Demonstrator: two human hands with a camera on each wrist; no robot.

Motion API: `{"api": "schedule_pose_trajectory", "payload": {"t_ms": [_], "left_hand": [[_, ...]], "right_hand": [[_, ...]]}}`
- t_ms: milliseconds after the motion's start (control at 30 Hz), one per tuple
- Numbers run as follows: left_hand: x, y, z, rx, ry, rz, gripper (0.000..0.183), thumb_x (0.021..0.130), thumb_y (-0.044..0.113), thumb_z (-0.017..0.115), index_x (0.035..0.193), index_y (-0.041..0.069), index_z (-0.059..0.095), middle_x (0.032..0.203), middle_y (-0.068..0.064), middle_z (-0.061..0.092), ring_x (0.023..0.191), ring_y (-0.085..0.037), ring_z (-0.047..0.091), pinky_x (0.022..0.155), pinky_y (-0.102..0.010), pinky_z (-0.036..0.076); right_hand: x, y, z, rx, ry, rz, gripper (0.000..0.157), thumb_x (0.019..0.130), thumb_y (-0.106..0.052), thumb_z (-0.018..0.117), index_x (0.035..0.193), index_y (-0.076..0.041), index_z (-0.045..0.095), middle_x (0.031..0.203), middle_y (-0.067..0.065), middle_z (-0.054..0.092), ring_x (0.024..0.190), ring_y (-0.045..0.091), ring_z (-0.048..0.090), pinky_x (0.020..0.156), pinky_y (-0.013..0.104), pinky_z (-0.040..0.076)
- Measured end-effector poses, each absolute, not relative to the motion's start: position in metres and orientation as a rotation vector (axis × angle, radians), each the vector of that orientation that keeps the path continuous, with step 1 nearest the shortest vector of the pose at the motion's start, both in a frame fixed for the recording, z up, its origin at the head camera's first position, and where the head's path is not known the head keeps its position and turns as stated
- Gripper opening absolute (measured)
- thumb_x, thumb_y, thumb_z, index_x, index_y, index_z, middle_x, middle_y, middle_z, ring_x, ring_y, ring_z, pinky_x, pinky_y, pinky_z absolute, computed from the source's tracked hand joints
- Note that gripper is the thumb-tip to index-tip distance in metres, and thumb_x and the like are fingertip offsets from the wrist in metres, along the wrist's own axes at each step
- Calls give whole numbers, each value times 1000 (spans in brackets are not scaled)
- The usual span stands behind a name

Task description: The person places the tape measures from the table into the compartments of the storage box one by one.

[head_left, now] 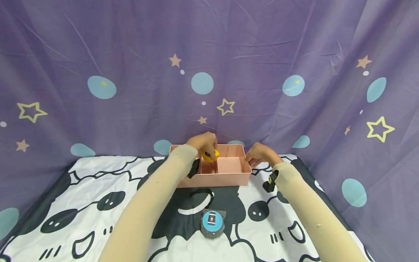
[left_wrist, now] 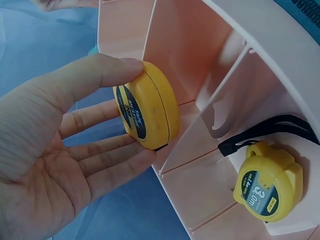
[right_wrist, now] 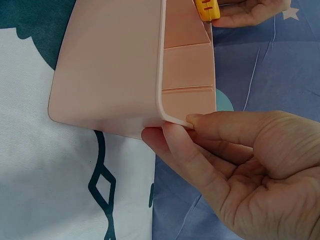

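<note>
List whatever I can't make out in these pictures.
- Head view: the yellow 3.0m tape measure is out of sight; the left sleeve crosses that end of the pink box.
- Head view: any print on the blue tape measure is too small.
- Left wrist view: the right edge cuts off the black strap.
- Right wrist view: the top edge crops the held tape measure.

A purple, star-printed curtain (head_left: 248,43) hangs behind a black-and-white cartoon-print cloth (head_left: 101,220)
</note>
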State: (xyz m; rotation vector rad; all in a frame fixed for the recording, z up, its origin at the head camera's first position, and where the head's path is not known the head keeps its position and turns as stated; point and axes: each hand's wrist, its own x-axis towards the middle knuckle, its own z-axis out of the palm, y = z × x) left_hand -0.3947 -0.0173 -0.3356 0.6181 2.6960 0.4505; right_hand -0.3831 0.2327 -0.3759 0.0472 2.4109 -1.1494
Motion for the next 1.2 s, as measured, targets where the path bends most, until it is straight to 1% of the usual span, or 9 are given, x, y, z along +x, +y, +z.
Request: {"api": "schedule_pose_trajectory", "payload": {"t_ms": [267,567,700,767,833,933,967,1100,1200], "left_hand": [[-394,-19,-336,634,2684,449,24,75,4,86,97,4,75,100,-10,72,83,-20,65,79,-35,61],[-395,-19,-335,633,2681,420,27,74,2,85,100,4,75,104,-10,71,85,-20,65,82,-36,61],[-394,-18,-334,598,2665,414,30,74,1,83,102,4,75,105,-10,71,85,-20,66,81,-34,61],[-394,-18,-333,589,2663,402,30,73,2,83,102,3,75,105,-10,71,85,-20,66,81,-34,61],[-393,-18,-332,597,2672,393,29,73,2,83,100,3,74,103,-10,71,84,-19,65,80,-33,61],[-392,-18,-333,619,2689,373,22,73,4,85,93,3,74,97,-9,72,81,-21,65,76,-33,61],[-392,-18,-333,627,2696,373,20,74,4,85,90,3,74,94,-9,72,80,-21,65,73,-32,61],[-392,-18,-335,636,2712,361,15,73,6,87,79,5,73,83,-7,70,73,-21,64,60,-28,55],[-393,-17,-336,625,2718,357,18,72,7,88,78,5,72,83,-6,69,74,-20,63,61,-27,56]], "right_hand": [[-384,233,-376,45,2404,-1146,30,89,4,64,115,19,65,90,22,76,72,22,74,74,38,64],[-382,233,-374,45,2415,-1146,31,89,4,64,116,19,63,93,24,75,73,23,74,74,38,64],[-381,233,-374,42,2402,-1151,27,88,4,64,111,17,66,90,23,75,72,23,73,75,38,64],[-385,236,-377,20,2382,-1160,22,86,4,65,104,16,69,87,22,75,71,24,73,73,39,64],[-386,236,-377,11,2374,-1161,20,85,4,66,102,15,70,86,22,75,71,24,74,73,39,64],[-387,236,-378,25,2385,-1154,24,86,4,65,106,16,69,88,21,75,71,24,74,74,39,64],[-383,233,-376,48,2402,-1143,28,87,4,64,111,17,67,90,21,75,73,23,74,77,39,63],[-383,233,-377,62,2413,-1136,32,89,3,64,117,19,64,92,21,76,72,21,73,75,38,63],[-382,232,-375,59,2413,-1132,32,89,3,64,117,19,64,93,22,75,71,21,73,74,38,64]]}}
